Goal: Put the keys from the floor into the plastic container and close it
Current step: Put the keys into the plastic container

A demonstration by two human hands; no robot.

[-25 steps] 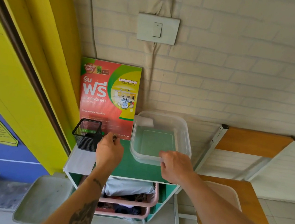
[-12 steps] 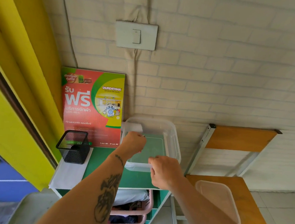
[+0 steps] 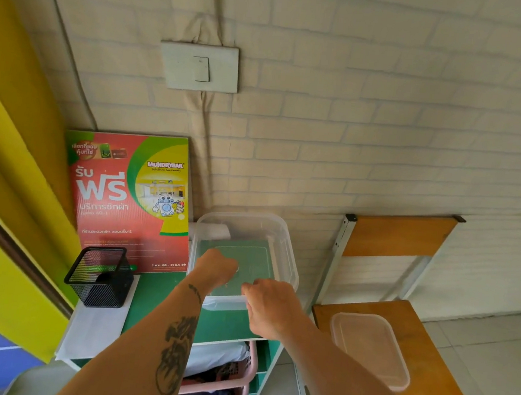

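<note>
Change since earlier frame: left hand [image 3: 217, 267] has gone from the open green shelf top beside the mesh pen cup [image 3: 99, 276] to above the plastic container [image 3: 289, 264]; right hand [image 3: 270, 310] stays at the container's near rim.
Left hand: fist curled, knuckles up, hovering inside the container's near-left corner; a small metallic glint shows at its underside, likely the keys [image 3: 236, 270], too blurred to confirm.
Right hand: fingers bent at the near wall; whether they pinch it, cannot tell.
Container: open, at the right rear of the green shelf top [image 3: 156, 295], against the wall.
Lid [image 3: 370, 348]: on the wooden chair seat [image 3: 432, 382], well apart.
Step in hand: release keys into container.
Technique: lower the fist below the rim before opening; steady the wall with the right hand; then fetch the lid and press all edges.
</note>
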